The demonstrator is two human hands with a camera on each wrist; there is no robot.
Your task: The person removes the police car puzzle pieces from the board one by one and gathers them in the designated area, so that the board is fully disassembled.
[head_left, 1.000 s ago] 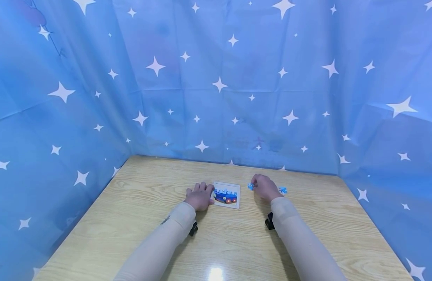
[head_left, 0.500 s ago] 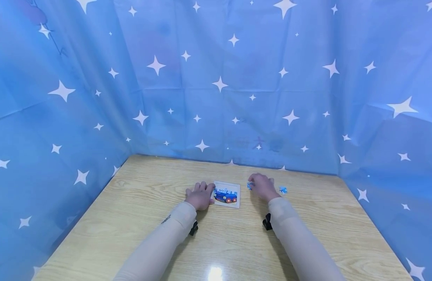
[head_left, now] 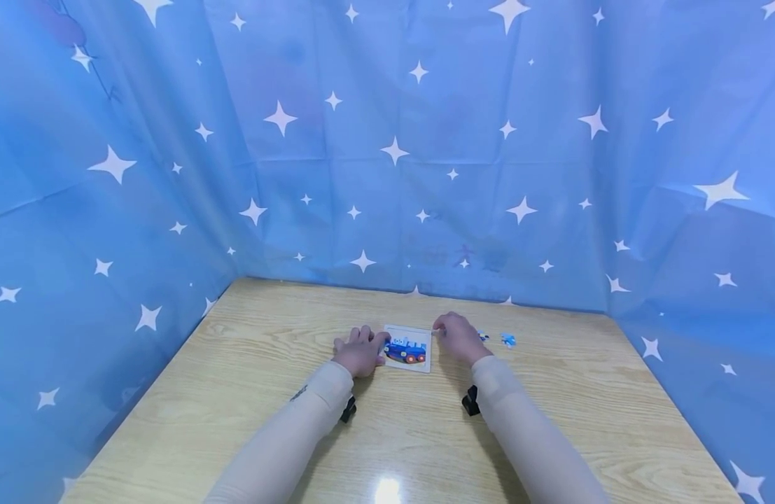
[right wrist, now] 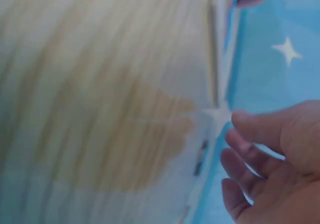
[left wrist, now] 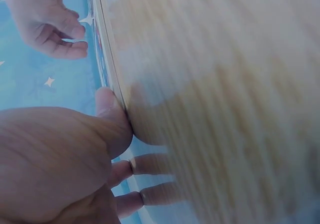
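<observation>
A framed jigsaw puzzle with a white border and a blue vehicle picture lies flat on the wooden table. My left hand holds its left side: the thumb lies against the frame's edge, the index finger reaches over the top left. At the right edge of the frame is my right hand, thumb and fingers bent toward each other. The puzzle piece seen earlier at those fingertips is mostly hidden now. Two loose blue puzzle pieces lie to the right, one beside the hand, the other farther out.
The wooden table runs back to a blue curtain printed with white stars, which also closes in both sides. Each wrist carries a small black camera. A bright light reflection sits near the table's front edge.
My right hand has moved left from the loose pieces to the puzzle frame, uncovering one piece behind it. My left index finger has slid slightly farther onto the frame.
</observation>
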